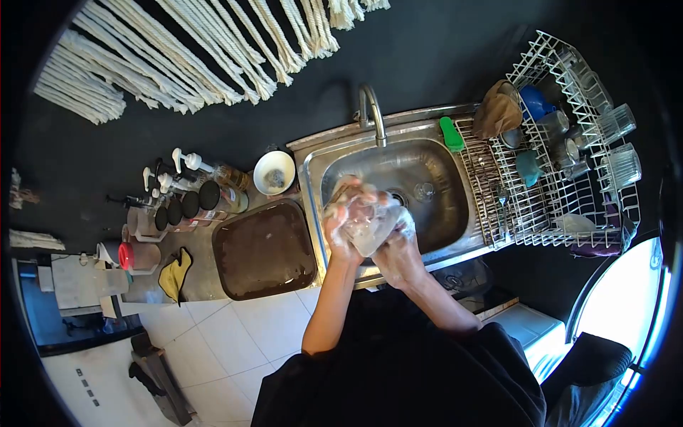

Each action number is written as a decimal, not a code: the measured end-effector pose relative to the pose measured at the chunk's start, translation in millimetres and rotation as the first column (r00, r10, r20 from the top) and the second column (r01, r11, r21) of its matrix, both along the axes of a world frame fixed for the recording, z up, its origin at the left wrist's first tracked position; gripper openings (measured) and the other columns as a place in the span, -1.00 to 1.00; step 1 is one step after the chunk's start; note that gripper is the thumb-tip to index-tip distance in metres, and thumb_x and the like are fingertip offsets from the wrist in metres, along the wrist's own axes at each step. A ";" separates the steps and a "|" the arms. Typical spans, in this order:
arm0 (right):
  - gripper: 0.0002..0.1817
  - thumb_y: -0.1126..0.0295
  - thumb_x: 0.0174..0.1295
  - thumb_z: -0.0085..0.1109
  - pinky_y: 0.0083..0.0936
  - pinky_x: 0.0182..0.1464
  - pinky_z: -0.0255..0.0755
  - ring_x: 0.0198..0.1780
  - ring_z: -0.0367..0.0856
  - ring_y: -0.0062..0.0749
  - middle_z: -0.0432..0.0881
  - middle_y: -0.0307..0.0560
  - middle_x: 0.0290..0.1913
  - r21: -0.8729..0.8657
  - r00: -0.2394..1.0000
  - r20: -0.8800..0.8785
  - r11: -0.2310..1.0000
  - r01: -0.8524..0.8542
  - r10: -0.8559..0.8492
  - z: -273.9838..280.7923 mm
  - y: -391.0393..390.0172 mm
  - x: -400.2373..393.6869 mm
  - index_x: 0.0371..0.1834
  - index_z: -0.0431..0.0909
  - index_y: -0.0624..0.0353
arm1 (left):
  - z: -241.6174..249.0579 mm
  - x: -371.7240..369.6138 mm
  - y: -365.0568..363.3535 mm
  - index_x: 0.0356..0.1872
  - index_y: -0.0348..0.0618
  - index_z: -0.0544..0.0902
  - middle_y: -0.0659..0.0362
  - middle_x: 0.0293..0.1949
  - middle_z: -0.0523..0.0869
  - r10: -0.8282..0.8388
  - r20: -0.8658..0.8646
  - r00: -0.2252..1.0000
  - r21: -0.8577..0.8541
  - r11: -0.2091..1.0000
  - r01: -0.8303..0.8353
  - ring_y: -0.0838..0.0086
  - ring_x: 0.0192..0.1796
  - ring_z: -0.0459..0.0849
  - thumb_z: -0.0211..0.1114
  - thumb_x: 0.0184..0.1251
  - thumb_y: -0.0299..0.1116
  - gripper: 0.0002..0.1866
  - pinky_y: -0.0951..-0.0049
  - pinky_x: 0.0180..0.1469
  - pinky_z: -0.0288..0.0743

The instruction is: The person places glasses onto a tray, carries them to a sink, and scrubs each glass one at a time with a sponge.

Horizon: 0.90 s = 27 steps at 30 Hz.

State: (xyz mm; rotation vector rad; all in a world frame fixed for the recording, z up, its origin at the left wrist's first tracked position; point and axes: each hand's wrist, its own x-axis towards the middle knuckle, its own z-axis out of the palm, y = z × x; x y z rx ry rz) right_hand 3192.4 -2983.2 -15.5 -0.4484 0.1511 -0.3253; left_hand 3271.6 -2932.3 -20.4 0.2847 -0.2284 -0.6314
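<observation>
Over the near left part of the metal sink [455, 213], both hands are closed around a clear, soapy glass [367, 232]. My left hand [341, 222] wraps its left side, fingers curled over the top and coated with suds. On the other side, my right hand [400, 249] presses against the glass, its fingers partly hidden by white foam. Whether a sponge is inside the grip cannot be seen. A small clear item [425, 191] lies on the sink floor near the drain. The curved faucet [371, 114] stands behind the hands, with no water visibly running.
Left of the sink lies a brown tray [265, 249] with a white bowl [274, 173] behind it. Pump bottles [188, 162], jars [208, 195] and a yellow cloth [174, 276] are farther left. A green brush [451, 134] and a wire dish rack [562, 149] with glasses stand right.
</observation>
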 end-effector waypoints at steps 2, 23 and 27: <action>-0.55 0.17 0.23 0.15 -0.44 0.19 0.39 0.17 0.41 -0.43 0.39 -0.21 0.14 0.009 0.980 -0.198 1.000 -0.013 0.014 3.6 1.8 3.0 0.13 0.28 0.02 | -3.0 -0.7 -1.4 0.08 -0.18 0.36 0.01 -0.15 0.49 -0.187 0.147 0.971 0.035 0.982 0.183 0.14 -0.07 0.51 0.27 0.02 -0.06 -0.38 0.11 -0.03 0.47; -0.63 0.42 0.14 0.13 -0.43 0.18 0.29 0.12 0.40 -0.37 0.48 -0.03 0.06 -0.812 0.875 -0.386 0.344 -0.472 0.292 5.0 -82.7 4.3 0.03 0.42 0.24 | 12.2 20.8 41.4 0.06 -0.35 0.45 0.05 -0.13 0.62 -0.401 0.511 0.760 0.782 0.583 -0.219 0.39 -0.06 0.59 0.34 0.12 -0.39 -0.52 0.37 0.06 0.46; -0.61 0.34 0.06 0.14 -0.32 0.21 0.22 0.08 0.41 -0.14 0.48 0.08 -0.02 -0.838 0.791 -0.526 -0.035 -0.544 0.311 42.1 -88.1 13.5 -0.01 0.46 0.20 | 18.5 32.5 43.4 0.19 -0.29 0.35 0.13 -0.10 0.60 -0.701 0.239 0.672 0.845 0.491 0.212 0.45 -0.01 0.55 0.45 -0.07 -0.48 -0.29 0.43 0.10 0.41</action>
